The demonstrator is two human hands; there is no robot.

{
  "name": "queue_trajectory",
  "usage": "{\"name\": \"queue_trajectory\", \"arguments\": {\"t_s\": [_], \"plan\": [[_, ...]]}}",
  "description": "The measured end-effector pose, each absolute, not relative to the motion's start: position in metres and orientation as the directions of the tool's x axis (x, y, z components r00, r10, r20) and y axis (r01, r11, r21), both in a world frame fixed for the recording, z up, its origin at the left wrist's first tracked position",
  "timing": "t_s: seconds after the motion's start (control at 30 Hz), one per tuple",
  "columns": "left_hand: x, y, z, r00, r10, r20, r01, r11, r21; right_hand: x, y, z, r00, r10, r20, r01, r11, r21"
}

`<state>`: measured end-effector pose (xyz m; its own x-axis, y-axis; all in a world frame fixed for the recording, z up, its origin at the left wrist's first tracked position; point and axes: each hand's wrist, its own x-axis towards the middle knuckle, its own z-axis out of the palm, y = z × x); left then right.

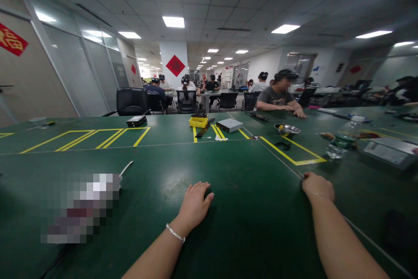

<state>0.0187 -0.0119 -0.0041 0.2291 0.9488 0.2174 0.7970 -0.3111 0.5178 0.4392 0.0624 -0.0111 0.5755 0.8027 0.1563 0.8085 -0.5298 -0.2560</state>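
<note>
My left hand [196, 204] rests palm down on the green table mat [248, 231], fingers stretched out and thumb apart, holding nothing that I can see. Further right, my right hand [318, 186] is closed on the mat by a pale seam line. A small dark tip shows at its fingers, but what they hold, if anything, is too small to name. Left of my left hand lies a long blurred-out object [83, 209] with a white cable end [126, 168] at its far end.
Beyond my hands are a yellow bin [198, 122], a grey metal drive box [229, 125], a black box [136, 121] and a metal bowl [289, 129]. A water bottle [344, 139] and a metal case [388, 152] stand right. A person [277, 98] sits across.
</note>
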Motion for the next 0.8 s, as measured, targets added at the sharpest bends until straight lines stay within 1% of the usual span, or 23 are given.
{"name": "queue_trajectory", "arguments": {"t_s": [0.13,0.27,0.37,0.43,0.47,0.53,0.63,0.73,0.8], "plan": [[0.018,-0.012,-0.004,0.241,0.946,0.219,0.789,-0.322,0.523,0.436,0.059,-0.008,0.608,0.778,0.16,0.778,-0.543,-0.317],[0.019,-0.012,-0.003,0.231,0.95,0.209,0.789,-0.309,0.531,0.432,0.057,-0.005,0.629,0.765,0.14,0.754,-0.555,-0.351],[0.02,-0.012,-0.003,0.227,0.95,0.214,0.788,-0.308,0.533,0.426,0.058,-0.001,0.632,0.761,0.146,0.753,-0.559,-0.347],[0.02,-0.012,-0.003,0.227,0.947,0.228,0.781,-0.317,0.538,0.416,0.061,0.006,0.575,0.795,0.195,0.804,-0.503,-0.319],[0.02,-0.012,-0.002,0.225,0.945,0.238,0.774,-0.322,0.545,0.406,0.062,0.01,0.516,0.823,0.235,0.844,-0.444,-0.3],[0.02,-0.012,-0.001,0.214,0.943,0.253,0.753,-0.325,0.573,0.378,0.063,0.02,0.349,0.877,0.331,0.926,-0.269,-0.263],[0.02,-0.011,0.001,0.164,0.955,0.248,0.706,-0.289,0.646,0.315,0.058,0.033,0.005,0.896,0.444,0.974,0.096,-0.205],[0.02,-0.012,0.001,0.136,0.964,0.226,0.643,-0.26,0.721,0.243,0.039,0.035,-0.353,0.807,0.473,0.882,0.455,-0.12],[0.019,-0.012,0.001,0.171,0.96,0.221,0.6,-0.28,0.75,0.202,0.022,0.031,-0.526,0.722,0.449,0.784,0.616,-0.072]]}}
